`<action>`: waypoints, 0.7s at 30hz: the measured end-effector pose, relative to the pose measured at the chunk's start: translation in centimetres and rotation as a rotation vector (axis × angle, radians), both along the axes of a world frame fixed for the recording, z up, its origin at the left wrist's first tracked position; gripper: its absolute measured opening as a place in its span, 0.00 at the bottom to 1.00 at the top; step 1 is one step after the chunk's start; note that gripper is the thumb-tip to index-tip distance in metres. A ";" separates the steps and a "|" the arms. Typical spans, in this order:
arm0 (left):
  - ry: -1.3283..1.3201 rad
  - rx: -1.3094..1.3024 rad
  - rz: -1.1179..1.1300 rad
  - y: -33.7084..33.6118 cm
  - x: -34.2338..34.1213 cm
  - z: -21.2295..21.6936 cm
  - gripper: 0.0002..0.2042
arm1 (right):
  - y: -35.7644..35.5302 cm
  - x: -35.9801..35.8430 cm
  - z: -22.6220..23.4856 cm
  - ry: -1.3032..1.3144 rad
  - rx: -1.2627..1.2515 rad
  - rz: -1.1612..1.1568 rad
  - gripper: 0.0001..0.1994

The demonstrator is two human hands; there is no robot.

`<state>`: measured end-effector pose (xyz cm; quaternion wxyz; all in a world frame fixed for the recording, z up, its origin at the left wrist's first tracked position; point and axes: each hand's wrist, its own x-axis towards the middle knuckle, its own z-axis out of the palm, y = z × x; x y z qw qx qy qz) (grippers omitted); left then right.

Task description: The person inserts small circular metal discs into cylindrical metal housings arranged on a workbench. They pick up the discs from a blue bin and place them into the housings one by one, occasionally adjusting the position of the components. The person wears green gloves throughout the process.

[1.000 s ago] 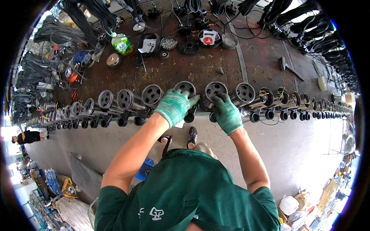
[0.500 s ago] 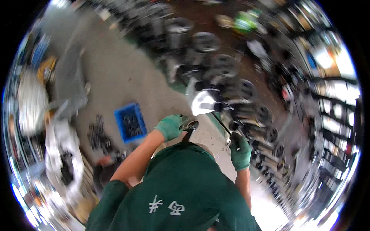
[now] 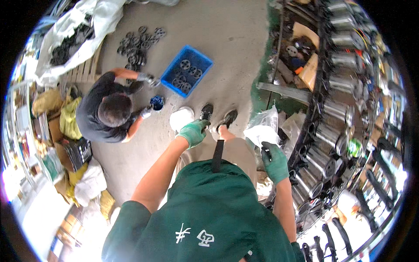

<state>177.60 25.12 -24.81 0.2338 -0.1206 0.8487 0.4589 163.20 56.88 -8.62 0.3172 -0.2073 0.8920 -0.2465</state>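
My left hand (image 3: pixel 192 133), in a green glove with dark fingertips, hangs in front of my left thigh, its fingers curled together. Whether anything small is inside them is hidden. Lower right of it, my right hand (image 3: pixel 275 162), gloved the same way, is beside my right leg with bent, closed fingers. Next to those fingertips are a white plastic bag (image 3: pixel 262 134) and a clear plastic bag (image 3: pixel 267 117); I cannot tell if they touch. What the right fingers hold, if anything, does not show. Past my left hand stands a white round stool or bucket (image 3: pixel 181 117).
A blue crate (image 3: pixel 167 86) holds several dark wheel-shaped parts; more lie in a heap (image 3: pixel 140 46). A co-worker (image 3: pixel 107 111) crouches at left beside a small blue pot (image 3: pixel 157 103). Racks of shiny metal cylinders (image 3: pixel 321 161) line the right side, with a metal bar (image 3: pixel 283 92) jutting out.
My view has turned right, so the crate now lies ahead and the co-worker shows whole. A thin dark rod seen at my right hand is out of sight. Both hands stay low and closed.
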 end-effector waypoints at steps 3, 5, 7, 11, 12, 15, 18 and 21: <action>-0.112 0.022 0.182 -1.1 1.5 0.1 0.20 | -5.0 -2.8 -3.9 -0.072 -0.056 0.129 0.15; -0.218 0.057 0.303 -1.5 1.9 -0.1 0.20 | -8.0 -4.7 -7.8 -0.232 -0.045 0.171 0.15; -0.287 0.086 0.412 -2.3 2.4 -1.4 0.20 | -10.4 -6.4 -14.3 -0.301 -0.065 0.245 0.15; -0.342 0.304 0.779 -2.8 3.7 -8.7 0.18 | -13.7 -7.2 -26.6 -0.466 -0.014 0.155 0.15; -0.324 0.271 0.750 -3.8 2.9 -10.9 0.18 | -14.2 -7.2 -29.3 -0.493 -0.011 0.146 0.15; -0.279 0.318 1.041 -5.5 1.7 -23.9 0.20 | -16.3 -6.3 -37.7 -0.589 -0.114 -0.004 0.13; -0.327 0.195 1.122 -9.5 0.2 -40.2 0.23 | -17.6 -4.2 -44.0 -0.925 -0.167 -0.368 0.10; -0.356 -0.118 1.228 -14.2 0.4 -54.9 0.24 | -19.2 -2.9 -48.2 -1.033 -0.003 -0.351 0.13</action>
